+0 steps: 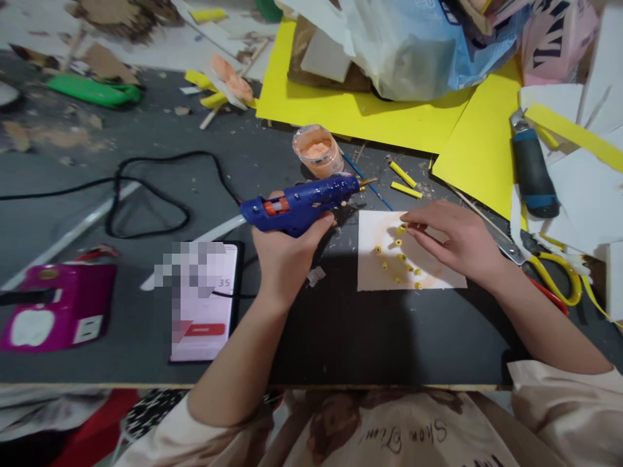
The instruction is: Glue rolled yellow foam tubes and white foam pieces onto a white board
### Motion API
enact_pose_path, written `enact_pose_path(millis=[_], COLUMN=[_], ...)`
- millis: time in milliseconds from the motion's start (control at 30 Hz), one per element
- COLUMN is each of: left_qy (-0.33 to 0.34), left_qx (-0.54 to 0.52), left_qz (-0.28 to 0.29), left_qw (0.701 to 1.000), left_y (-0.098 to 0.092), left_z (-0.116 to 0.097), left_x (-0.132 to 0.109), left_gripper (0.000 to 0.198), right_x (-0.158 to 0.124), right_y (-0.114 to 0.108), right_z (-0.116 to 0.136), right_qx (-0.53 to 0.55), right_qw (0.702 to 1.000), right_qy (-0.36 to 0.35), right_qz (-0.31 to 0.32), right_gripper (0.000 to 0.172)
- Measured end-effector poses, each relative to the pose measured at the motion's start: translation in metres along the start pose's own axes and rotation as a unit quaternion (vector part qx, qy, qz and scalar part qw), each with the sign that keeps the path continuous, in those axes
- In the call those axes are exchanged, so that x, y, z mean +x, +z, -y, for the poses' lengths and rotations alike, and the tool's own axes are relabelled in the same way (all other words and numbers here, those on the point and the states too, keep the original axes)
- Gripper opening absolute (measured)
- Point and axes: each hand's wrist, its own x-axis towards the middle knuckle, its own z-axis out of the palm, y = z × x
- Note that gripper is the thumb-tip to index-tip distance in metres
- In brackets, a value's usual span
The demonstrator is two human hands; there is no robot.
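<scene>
L hand had its fingers wrapped round the blue glue gun, held above the table w/ nozzle aimed to the R, toward the area just above the white card. Black cord ran off the gun's back end & looped on the table to the L.

R hand was over the card's upper R part, thumb & index bent close together at one of the small yellow pieces; couldn't tell if they actually gripped it. Other pieces stood or lay scattered on the card, approx. mid & lower part, w/ a faint orange tint around them.

Just behind the gun: open tub w/ orange stuff inside. Btwn tub & R hand, two yellow sticks lay near a thin blue rod. Far side: yellow sheets w/ a plastic bag on top.

R side: scissors w/ yellow handle, partly under R forearm; utility knife farther back. L side: phone nr L forearm, screen partly blurred; purple case beyond it; green item farther back.
</scene>
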Motion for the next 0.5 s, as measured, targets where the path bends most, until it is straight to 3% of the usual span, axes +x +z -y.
enact_pose_path(millis=[100, 500], left_qy=[-0.006, -0.01], left_qx=[-0.005, -0.012], left_qz=[-0.034, -0.029], left_qw=[0.999, 0.999], left_y=[0.0005, 0.0005], left_z=[-0.0009, -0.0002], left_x=[-0.0003, -0.0007], left_gripper=[0.024, 0.023], right_x=[-0.0012, -0.0016], right_y=[0.0019, 0.0032], right_z=[-0.0023, -0.0035], right_qx=[-0.009, 0.006], right_qw=[1.0, 1.0], right_qy=[-0.003, 0.0], right_qz=[0.014, 0.029], right_gripper=[0.028, 0.03])
